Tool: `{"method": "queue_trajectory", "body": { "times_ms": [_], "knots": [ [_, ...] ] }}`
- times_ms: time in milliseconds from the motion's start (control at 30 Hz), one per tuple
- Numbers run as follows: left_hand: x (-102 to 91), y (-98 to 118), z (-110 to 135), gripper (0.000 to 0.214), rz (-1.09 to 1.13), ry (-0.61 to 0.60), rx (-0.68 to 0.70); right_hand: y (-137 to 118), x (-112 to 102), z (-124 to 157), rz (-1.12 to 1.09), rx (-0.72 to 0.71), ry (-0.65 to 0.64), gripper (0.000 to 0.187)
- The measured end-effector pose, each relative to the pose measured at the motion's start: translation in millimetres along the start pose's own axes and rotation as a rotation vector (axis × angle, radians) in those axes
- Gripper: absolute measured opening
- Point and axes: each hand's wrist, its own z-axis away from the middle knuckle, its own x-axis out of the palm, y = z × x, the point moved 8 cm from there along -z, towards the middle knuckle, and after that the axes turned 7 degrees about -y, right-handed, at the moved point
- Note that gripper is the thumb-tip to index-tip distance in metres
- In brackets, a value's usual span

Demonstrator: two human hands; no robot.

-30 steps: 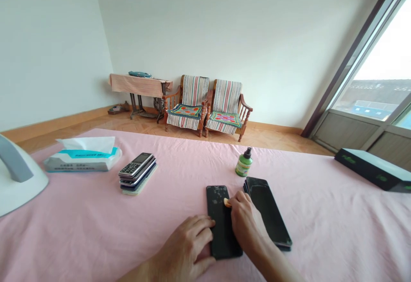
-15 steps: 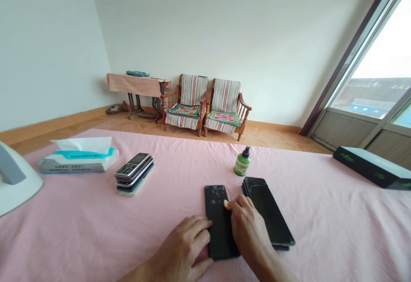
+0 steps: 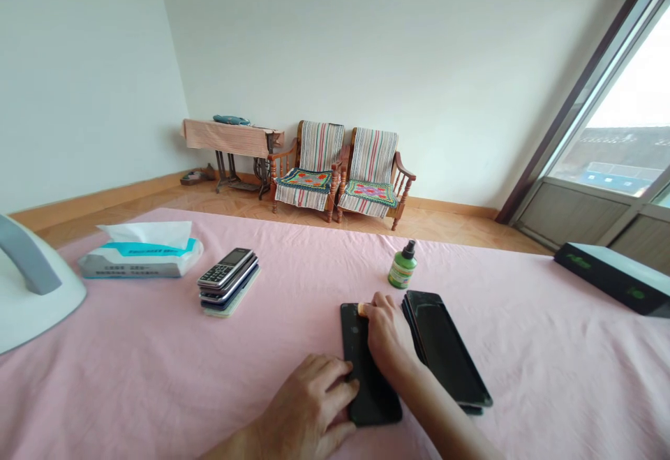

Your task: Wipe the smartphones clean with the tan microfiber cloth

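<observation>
A black smartphone [image 3: 374, 397] lies flat on the pink cloth, with droplets and smears near its far end. My left hand [image 3: 314, 401] holds the phone at its left edge, two fingertips over the side and the thumb lower down. Between the fingers of my right hand [image 3: 390, 334] is a small pale-yellow pad [image 3: 362, 310], pressed on the phone's far end; its material is unclear. Right beside that hand is a stack of dark phones [image 3: 450, 348], the top one screen up. Behind them stands a green spray bottle [image 3: 402, 269] with a black top.
On the left are a stack of older phones [image 3: 227, 271] topped by a keypad phone, a tissue pack [image 3: 141, 261] and a white object with a grey handle [image 3: 36, 257]. A black box [image 3: 607, 275] lies at the far right. Two wooden armchairs [image 3: 308, 179] stand beyond the cloth.
My right hand has slid the pad toward the phone's far left corner, and fewer droplets show there. My left hand stays at the edge. The whole view has shifted slightly.
</observation>
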Motion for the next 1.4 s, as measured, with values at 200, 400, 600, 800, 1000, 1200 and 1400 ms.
{"method": "queue_trajectory", "body": {
  "times_ms": [200, 400, 600, 800, 1000, 1200, 1400],
  "knots": [
    [-1.6, 1, 0, 0.041, 0.024, 0.001, 0.003, -9, 6, 16, -0.032, -0.046, -0.023, 0.031],
    [-3.6, -1, 4, 0.038, 0.090, 0.024, -0.006, 0, 4, 2, -0.067, -0.047, 0.018, 0.034],
    [-3.0, -4, 4, 0.037, 0.134, 0.050, -0.023, -9, 8, 12, -0.122, -0.092, -0.001, 0.036],
    [0.0, -8, 5, 0.038, 0.147, 0.062, -0.015, -10, 2, 3, -0.104, -0.072, 0.010, 0.034],
    [-2.8, -7, 4, 0.033, 0.168, 0.068, -0.027, -21, 7, 15, -0.167, -0.146, -0.021, 0.036],
    [-2.2, -7, 6, 0.037, 0.165, 0.067, -0.016, -19, 4, 3, -0.158, -0.152, -0.007, 0.038],
    [-0.1, -9, 5, 0.036, 0.173, 0.063, -0.032, -24, 6, 10, -0.168, -0.175, -0.012, 0.037]
  ]
}}
